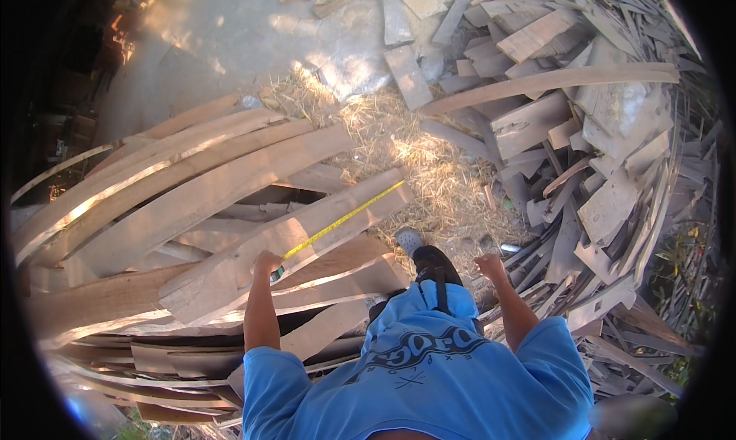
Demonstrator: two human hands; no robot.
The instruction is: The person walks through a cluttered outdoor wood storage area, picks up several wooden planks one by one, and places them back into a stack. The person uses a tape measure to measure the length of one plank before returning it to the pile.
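My left hand (265, 264) is closed around a tape measure (277, 274), whose small dark and greenish case shows beside the fingers. Its yellow blade (343, 220) runs out along a wide, pale wooden board (217, 280), reaching almost to that board's far right end. The board lies slantwise on top of other planks. Away from the wood, my right hand (489, 267) hangs at my right side with its fingers curled together. Whether anything small is pinched in it, I cannot make out.
Long curved planks (207, 181) are stacked at the left. A heap of grey offcuts (537, 126) fills the right side, with a long board (560, 81) across it. Straw and shavings (414, 145) cover the ground between them. My shoe (409, 241) stands near the board's end.
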